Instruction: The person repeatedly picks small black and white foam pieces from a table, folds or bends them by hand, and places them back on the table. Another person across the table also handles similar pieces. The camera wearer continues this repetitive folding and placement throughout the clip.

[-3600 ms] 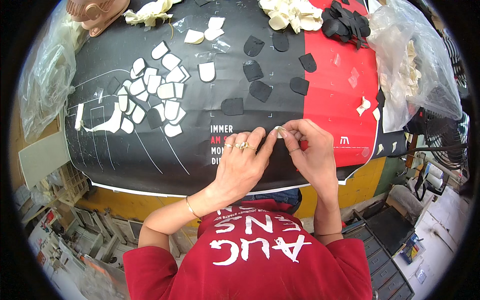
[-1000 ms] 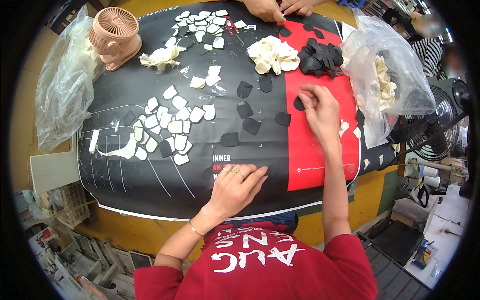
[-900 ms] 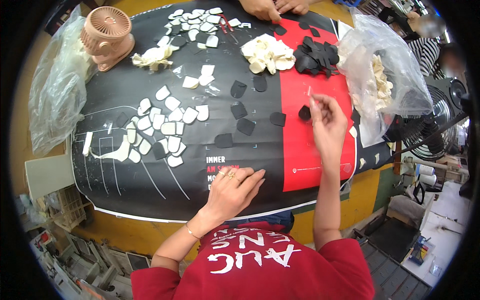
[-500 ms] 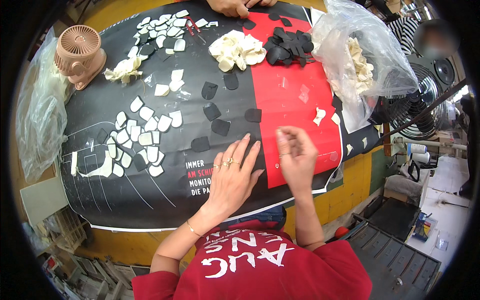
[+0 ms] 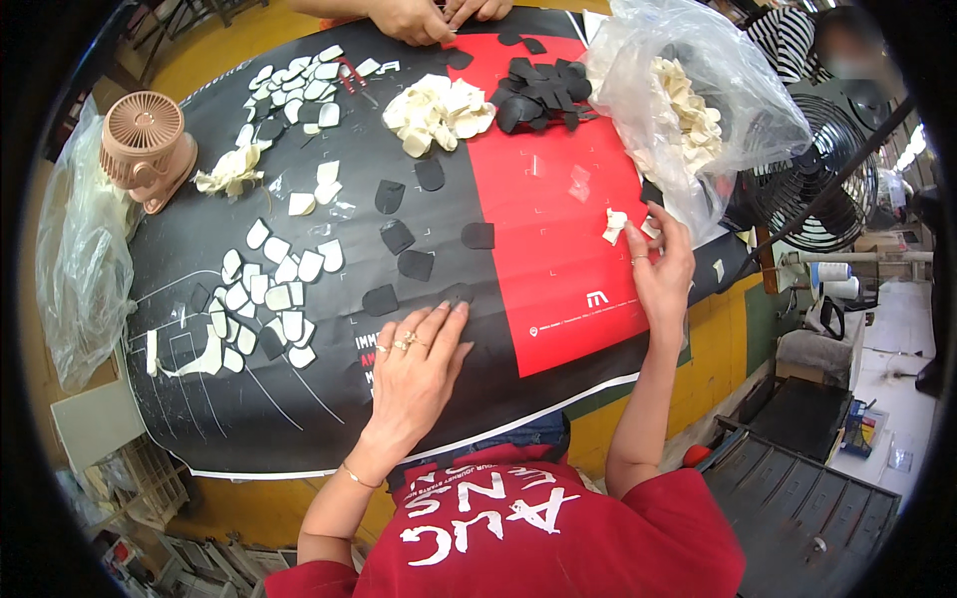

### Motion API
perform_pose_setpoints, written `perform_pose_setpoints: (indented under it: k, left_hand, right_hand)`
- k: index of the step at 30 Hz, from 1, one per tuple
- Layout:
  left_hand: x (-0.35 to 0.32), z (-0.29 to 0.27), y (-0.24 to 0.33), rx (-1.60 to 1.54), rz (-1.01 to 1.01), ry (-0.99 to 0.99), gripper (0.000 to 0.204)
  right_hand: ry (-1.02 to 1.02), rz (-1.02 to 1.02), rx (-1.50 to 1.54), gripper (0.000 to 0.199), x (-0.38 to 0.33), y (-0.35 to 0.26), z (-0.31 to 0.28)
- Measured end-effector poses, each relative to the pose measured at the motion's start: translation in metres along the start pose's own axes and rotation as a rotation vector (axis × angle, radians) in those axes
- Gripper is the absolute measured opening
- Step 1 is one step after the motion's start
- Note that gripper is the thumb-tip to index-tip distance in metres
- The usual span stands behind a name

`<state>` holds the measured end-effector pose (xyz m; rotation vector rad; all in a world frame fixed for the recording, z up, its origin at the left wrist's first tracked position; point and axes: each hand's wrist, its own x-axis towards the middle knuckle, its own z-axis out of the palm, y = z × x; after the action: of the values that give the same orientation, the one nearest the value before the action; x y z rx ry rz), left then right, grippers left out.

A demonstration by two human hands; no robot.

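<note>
My left hand [image 5: 414,364] lies flat on the black part of the mat, its fingertips touching a black rounded piece [image 5: 458,292]. Over on the red part, my right hand [image 5: 666,267] has thumb and index finger apart around a small cream scrap [image 5: 650,227]; whether they touch it I cannot tell. A crumpled cream scrap [image 5: 614,225] lies beside that thumb. Several loose black rounded pieces, one a dark tab [image 5: 478,236], are spread ahead of my left hand. White-faced rounded pieces [image 5: 282,272] lie scattered to its left.
A cream heap [image 5: 439,112] and a black heap [image 5: 543,95] sit farther back. At right stands a clear plastic bag [image 5: 718,130] of cream pieces. Red-handled snips [image 5: 357,82] lie near the far white pieces. A small pink fan [image 5: 145,140] stands left. Another person's hands [image 5: 429,18] work opposite.
My right hand has moved right and away from me, from beside my left hand to the cream scraps. The left hand stays by the black piece. The whole view has shifted slightly.
</note>
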<state>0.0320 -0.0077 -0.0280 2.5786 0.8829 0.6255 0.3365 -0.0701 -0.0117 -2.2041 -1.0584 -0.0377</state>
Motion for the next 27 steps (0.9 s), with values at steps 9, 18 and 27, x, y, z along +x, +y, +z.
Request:
perform_pose_setpoints:
  k: [9, 18, 27]
  left_hand:
    - [0.037, 0.006, 0.002, 0.092, -0.065, -0.086, 0.028]
    - [0.025, 0.003, 0.008, -0.784, -0.761, 0.108, 0.018]
    - [0.018, -0.029, 0.025, -0.55, -0.574, 0.296, 0.018]
  right_hand:
    - [-0.109, 0.062, 0.095, 0.019, -0.002, -0.008, 0.009]
    - [-0.125, 0.12, 0.501, 0.017, -0.025, -0.034, 0.006]
    - [-0.088, -0.509, 0.213, 0.016, -0.051, -0.079, 0.008]
